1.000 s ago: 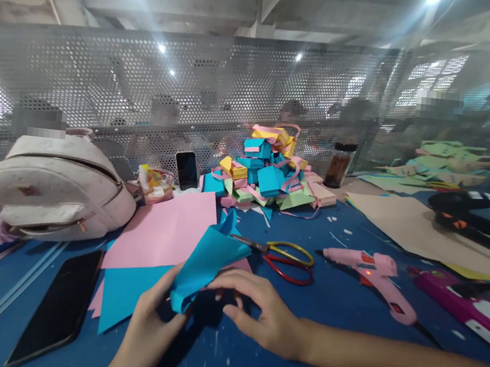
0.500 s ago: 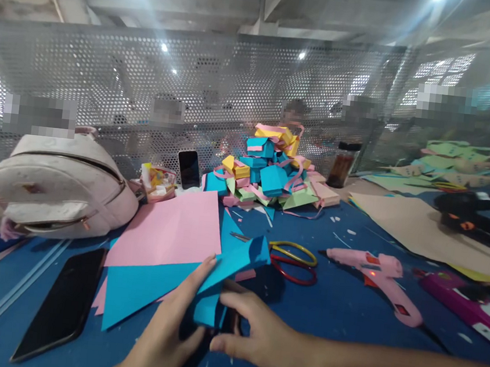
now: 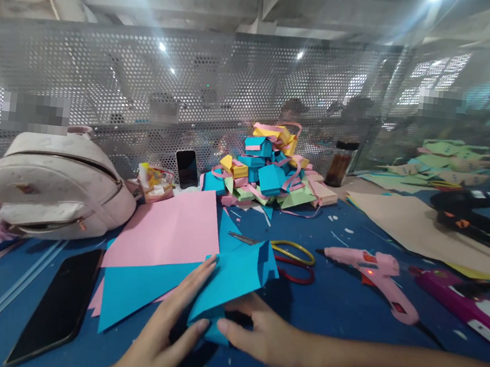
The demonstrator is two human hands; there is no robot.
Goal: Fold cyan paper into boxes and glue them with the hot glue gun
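Note:
A folded blue paper piece (image 3: pixel 230 275), box-like with creased flaps at its right end, is held between both hands above the table. My left hand (image 3: pixel 169 321) grips its left side, fingers along the upper panel and thumb at the lower edge. My right hand (image 3: pixel 264 334) pinches the lower flap, thumb in front and fingers partly hidden under the paper. Behind the left hand lie a pink sheet (image 3: pixel 170 228) and a blue sheet (image 3: pixel 137 289). Scissors (image 3: pixel 294 253) with yellow and red handles rest just beyond the folded piece.
A pink glue gun (image 3: pixel 376 264) with a lit red light lies right, beside a purple power strip (image 3: pixel 464 306). A black phone (image 3: pixel 57 304) and white backpack (image 3: pixel 65 182) are left. Paper boxes (image 3: pixel 272 177) are piled at the back near a jar (image 3: pixel 342 164). A black stapler (image 3: pixel 465 209) sits far right.
The blue paper piece has turned so its broad upper panel and right-end flaps now show. My right thumb has moved up onto its lower flap. The left hand stays on the left side.

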